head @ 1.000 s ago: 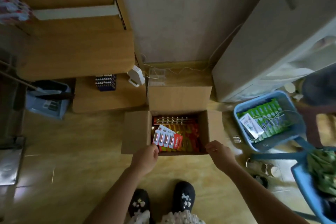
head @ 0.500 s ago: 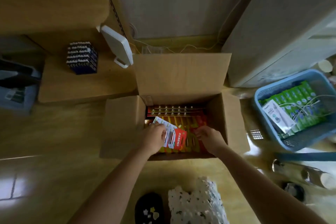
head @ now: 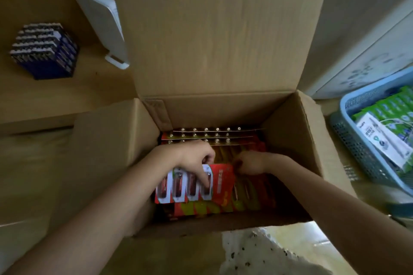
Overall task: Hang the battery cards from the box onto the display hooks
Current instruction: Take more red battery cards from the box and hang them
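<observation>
- Step in hand: picking stock out of the cardboard box [head: 288,131]; nothing is hung yet as far as we can see, and no display hooks are in view.
- Our left hand [head: 194,158] is down inside the box, fingers curled over the top battery card [head: 178,187], one fingertip pressing on a blister. We read this as a grip on that card.
- Our right hand [head: 248,163] sits just beside the card's red right edge, fingers curled down toward the layer below. We cannot tell whether it pinches a card or only steadies the pile.
- The held card lies tilted on the loose stack [head: 245,194] of red and yellow cards that fills the box floor; more cards stand on edge along the far wall.
- Next move, in our judgement: lift the card free without dragging its neighbours, then turn it so the hang hole leads toward a hook.
- Risk we see: the glossy cards overlap, so one may slide or come up with it.
- A blue basket [head: 357,152] of green packs stands right of the box.
</observation>
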`<state>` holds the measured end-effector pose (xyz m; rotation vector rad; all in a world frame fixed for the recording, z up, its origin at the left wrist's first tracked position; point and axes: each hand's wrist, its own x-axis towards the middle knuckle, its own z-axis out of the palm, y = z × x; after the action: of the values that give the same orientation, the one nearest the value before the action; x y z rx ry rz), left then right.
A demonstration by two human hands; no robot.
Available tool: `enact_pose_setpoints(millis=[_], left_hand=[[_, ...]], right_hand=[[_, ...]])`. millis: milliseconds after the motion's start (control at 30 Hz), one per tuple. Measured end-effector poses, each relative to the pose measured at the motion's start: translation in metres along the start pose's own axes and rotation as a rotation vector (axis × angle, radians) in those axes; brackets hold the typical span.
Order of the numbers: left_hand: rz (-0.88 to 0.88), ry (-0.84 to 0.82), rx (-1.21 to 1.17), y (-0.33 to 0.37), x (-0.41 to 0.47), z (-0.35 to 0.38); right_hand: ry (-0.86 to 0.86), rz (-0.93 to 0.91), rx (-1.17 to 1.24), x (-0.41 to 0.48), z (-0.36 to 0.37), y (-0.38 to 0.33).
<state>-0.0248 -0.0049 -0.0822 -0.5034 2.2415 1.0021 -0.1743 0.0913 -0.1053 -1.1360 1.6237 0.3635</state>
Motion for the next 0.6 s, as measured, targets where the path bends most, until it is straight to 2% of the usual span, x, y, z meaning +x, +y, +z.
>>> enact_pose_setpoints(millis=[100, 267, 400, 533, 600], left_hand=[[-0.015, 0.104, -0.055, 0.001, -0.015, -0.009], [-0.019, 0.491, -0.297, -0.015, -0.037, -0.035], [-0.052, 0.675, -0.34, -0.013, -0.043, -0.044], [-0.061, 0.77, -0.425, -0.008, -0.049, -0.042], [-0.065, 0.821, -0.456, -0.006, -0.052, -0.041]], right_hand=[[-0.008, -0.006, 0.101, -0.009, 0.003, 0.003], [0.006, -0.014, 0.262, -0.015, 0.012, 0.002], [0.168, -0.035, 0.283, -0.013, 0.015, -0.009], [0.286, -0.066, 0.524, -0.018, 0.012, -0.015], [0.423, -0.062, 0.581, -0.023, 0.004, -0.014]])
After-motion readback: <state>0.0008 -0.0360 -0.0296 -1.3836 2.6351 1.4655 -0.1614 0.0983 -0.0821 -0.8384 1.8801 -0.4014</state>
